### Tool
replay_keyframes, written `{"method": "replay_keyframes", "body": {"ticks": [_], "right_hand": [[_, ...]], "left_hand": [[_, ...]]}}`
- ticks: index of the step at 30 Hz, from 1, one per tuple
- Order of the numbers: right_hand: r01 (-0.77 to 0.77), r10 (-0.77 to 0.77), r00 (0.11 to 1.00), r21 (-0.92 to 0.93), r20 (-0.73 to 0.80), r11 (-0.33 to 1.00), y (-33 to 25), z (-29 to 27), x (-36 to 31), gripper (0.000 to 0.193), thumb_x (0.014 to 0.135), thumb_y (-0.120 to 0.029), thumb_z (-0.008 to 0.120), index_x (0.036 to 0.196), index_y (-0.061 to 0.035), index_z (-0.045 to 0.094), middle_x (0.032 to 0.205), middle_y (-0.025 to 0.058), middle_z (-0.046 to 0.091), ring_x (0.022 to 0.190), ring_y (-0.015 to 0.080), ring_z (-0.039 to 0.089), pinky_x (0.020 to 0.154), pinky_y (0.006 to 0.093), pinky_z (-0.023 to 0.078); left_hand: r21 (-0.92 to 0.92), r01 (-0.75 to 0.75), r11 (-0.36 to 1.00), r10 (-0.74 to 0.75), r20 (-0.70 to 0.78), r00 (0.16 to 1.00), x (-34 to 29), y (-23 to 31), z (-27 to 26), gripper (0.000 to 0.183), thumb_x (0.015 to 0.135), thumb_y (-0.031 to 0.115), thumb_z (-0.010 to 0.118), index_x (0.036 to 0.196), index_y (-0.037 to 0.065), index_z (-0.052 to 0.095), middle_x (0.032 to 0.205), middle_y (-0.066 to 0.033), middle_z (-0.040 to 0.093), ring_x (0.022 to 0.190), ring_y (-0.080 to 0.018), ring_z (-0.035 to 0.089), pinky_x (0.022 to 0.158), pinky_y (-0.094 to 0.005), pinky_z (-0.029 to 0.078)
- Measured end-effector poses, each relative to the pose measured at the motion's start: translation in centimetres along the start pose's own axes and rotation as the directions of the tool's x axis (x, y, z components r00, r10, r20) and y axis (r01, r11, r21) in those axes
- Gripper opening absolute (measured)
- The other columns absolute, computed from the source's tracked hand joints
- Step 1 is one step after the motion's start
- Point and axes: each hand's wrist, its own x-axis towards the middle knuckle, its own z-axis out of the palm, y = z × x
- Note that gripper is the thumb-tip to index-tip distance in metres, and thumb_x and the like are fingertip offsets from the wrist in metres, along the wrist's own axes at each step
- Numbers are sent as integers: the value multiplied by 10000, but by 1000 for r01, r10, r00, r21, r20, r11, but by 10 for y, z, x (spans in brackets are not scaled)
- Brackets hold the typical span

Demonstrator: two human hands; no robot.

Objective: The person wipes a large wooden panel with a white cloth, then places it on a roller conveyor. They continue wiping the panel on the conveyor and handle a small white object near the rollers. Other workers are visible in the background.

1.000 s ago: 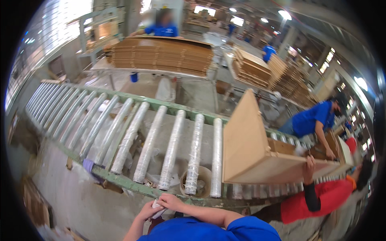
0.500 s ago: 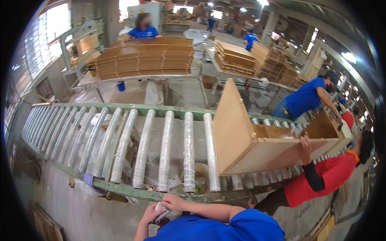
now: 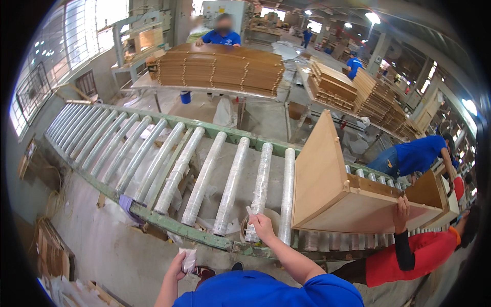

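Close in front of my body, my left hand (image 3: 176,267) is closed around a small white packet (image 3: 188,261), soft and crumpled-looking. Out over the conveyor's near rail, my right hand (image 3: 262,228) is in a fist, with a small whitish scrap (image 3: 249,210) sticking out above its fingers. What the scrap is made of, I cannot make out. Beneath that hand runs a plastic-wrapped roller (image 3: 261,192); whether they touch is unclear. To the right, a wooden cabinet carcass (image 3: 319,176) rests on the rollers, apart from both my hands.
A green-framed roller conveyor (image 3: 204,238) curves across in front of me. A co-worker in red (image 3: 417,258) grips the carcass at right; another in blue (image 3: 411,156) bends beside it. Stacked brown panels (image 3: 220,71) lie on a table beyond, with a person behind them.
My hands have parted: the right has moved forward and right over the rollers with the scrap, the left stays near my body with the packet. The view has shifted left.
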Motion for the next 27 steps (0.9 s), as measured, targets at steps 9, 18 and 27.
{"method": "replay_keyframes", "body": {"ticks": [9, 18, 27], "right_hand": [[42, -29, 995, -124, 100, 991, 7, 31, -22, 183, 827, -186, 569, 862, -20, 636, 758, 102, 580, 668, 197, 538, 621, 302, 422], [-511, 414, 856, 626, 309, 589, 2, 60, -48, 399, 862, -128, 551, 1239, -78, 431, 792, 36, 562, 661, 93, 515, 572, 246, 447], [-752, 406, 658, 572, 634, 327, -6, 86, -61, 201, 840, -103, 535, 1028, -102, 464, 785, 26, 536, 579, 110, 472, 517, 245, 393]], "left_hand": [[253, -45, 966, 49, -9, 999, 20, -4, 30, 274, 895, 294, 472, 982, 51, 564, 863, -67, 606, 735, -171, 581, 629, -316, 478], [376, -21, 926, 2, 50, 999, 28, -11, 40, 246, 861, 286, 561, 889, 42, 565, 724, -57, 598, 570, -150, 557, 488, -274, 449], [247, -198, 948, 176, 109, 978, 24, -13, 65, 369, 802, 91, 623, 1136, 8, 489, 1016, -69, 596, 874, -161, 585, 763, -300, 476]]}}
